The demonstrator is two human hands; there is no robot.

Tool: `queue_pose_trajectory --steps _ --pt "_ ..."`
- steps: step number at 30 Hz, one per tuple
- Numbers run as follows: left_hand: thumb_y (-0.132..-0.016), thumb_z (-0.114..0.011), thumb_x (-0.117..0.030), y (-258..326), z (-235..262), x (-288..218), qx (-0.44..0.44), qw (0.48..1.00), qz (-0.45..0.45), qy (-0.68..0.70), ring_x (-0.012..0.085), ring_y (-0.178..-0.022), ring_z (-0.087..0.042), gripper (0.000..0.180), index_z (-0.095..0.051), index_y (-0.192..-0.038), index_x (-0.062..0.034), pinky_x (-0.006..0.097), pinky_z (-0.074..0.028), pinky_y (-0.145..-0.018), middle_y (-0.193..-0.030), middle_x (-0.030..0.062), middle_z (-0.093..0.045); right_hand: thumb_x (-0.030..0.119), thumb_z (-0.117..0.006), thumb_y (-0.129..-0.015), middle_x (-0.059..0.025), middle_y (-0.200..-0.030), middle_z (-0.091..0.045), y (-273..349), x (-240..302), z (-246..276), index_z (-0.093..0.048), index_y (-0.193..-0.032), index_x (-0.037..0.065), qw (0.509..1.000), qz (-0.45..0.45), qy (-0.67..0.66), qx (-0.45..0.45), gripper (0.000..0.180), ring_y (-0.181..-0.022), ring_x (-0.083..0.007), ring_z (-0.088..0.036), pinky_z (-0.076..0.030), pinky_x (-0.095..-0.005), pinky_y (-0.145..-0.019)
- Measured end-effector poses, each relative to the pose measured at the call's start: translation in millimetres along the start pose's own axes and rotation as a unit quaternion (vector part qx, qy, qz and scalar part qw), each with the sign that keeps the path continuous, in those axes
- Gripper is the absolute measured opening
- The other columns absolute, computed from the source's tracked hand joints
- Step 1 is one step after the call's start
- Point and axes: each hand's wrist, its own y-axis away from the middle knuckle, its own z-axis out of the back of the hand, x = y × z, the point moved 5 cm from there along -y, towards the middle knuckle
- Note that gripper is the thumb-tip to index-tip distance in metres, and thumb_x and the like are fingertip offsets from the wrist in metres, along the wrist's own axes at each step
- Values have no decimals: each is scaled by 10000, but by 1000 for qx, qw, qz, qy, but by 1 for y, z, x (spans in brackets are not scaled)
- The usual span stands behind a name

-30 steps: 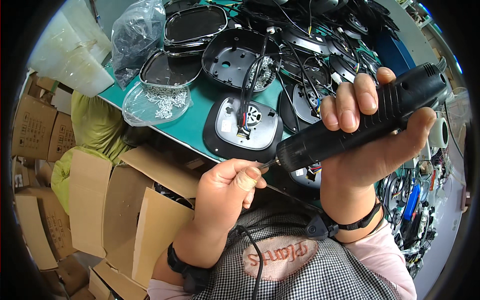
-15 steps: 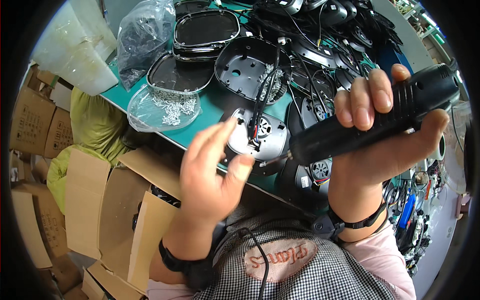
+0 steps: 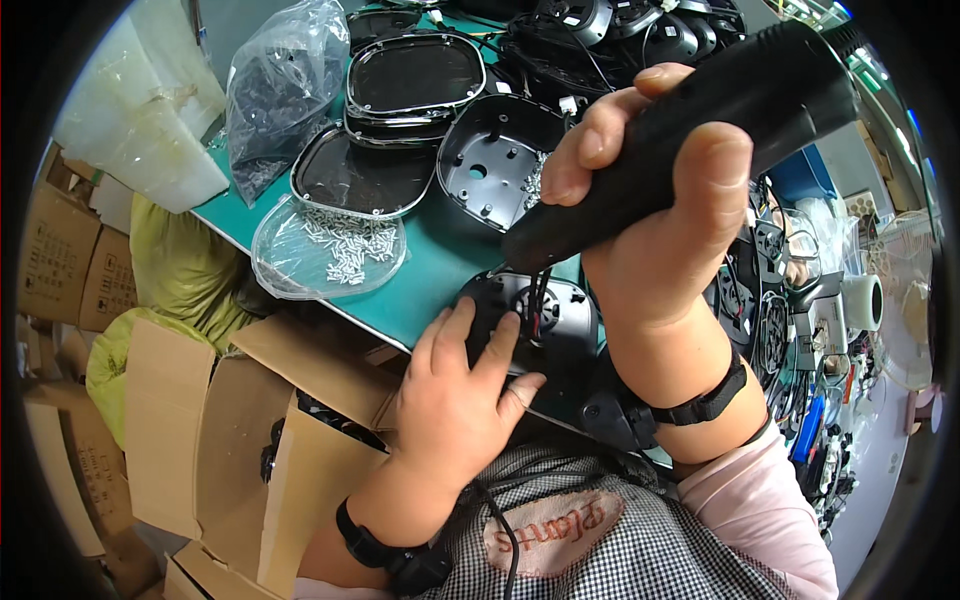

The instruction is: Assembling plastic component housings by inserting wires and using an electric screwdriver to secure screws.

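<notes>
My right hand (image 3: 655,240) is wrapped round a thick black electric screwdriver (image 3: 760,95), tilted down to the left. Its tip meets the far left corner of a black plastic housing (image 3: 572,325) with a round vented part and wires, at the table's near edge. My left hand (image 3: 445,410) lies against the housing's left and near side, fingers spread, fingertips touching it. Just beyond stands an open black shell (image 3: 470,150) with loose screws inside, partly hidden by my right hand. Left of it, a clear plastic tray (image 3: 275,270) holds many silver screws (image 3: 355,250).
Glossy black covers (image 3: 415,75) are stacked at the far left of the green table (image 3: 425,270), beside a clear bag (image 3: 280,90) of dark parts. Wired black units (image 3: 670,35) crowd the back. Open cardboard boxes (image 3: 170,430) stand left of the table.
The screwdriver has swung up and left, its tip moving from the housing's near side to its far left corner. My left hand has come down onto the housing, which now looks turned.
</notes>
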Motion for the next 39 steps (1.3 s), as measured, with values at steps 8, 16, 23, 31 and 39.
queue_pose_trajectory --steps 8,16,23,31,39 --pt "-672 -739 -344 4 -4 4 4 1000 -9 11 395 -1037 -492 598 -554 -1203 -141 464 -438 -872 -1188 215 -455 546 -585 -805 -104 -702 -508 2 -17 -14 -441 -1085 47 998 -6 45 51 591 -531 -199 -517 -463 -322 -496" --pt "-679 -733 -338 1 -3 5 11 1000 -11 23 398 -1039 -489 588 -554 -1196 -124 469 -436 -872 -1189 217 -448 542 -617 -778 -101 -659 -526 9 -32 -17 -434 -1075 37 997 -9 59 40 614 -505 -181 -518 -459 -299 -468" --pt "-695 -709 -359 2 -4 5 10 1000 -24 0 373 -1049 -484 561 -557 -1184 -131 440 -447 -862 -1191 188 -451 518 -702 -724 -100 -619 -552 10 -38 -30 -434 -1063 29 997 1 23 74 653 -483 -155 -526 -439 -253 -456" --pt "-697 -697 -373 3 -4 4 5 999 -22 -23 351 -1050 -489 545 -559 -1173 -147 400 -462 -854 -1197 178 -458 540 -728 -689 -86 -618 -557 15 -35 -32 -444 -1034 30 996 -4 6 87 678 -492 -144 -537 -446 -239 -456" --pt "-701 -690 -387 2 -4 4 2 999 -24 -34 344 -1047 -490 538 -567 -1172 -157 393 -465 -851 -1199 169 -459 600 -723 -652 -73 -624 -563 10 -37 -31 -451 -1017 30 987 37 -24 153 729 -499 -133 -545 -455 -230 -457"
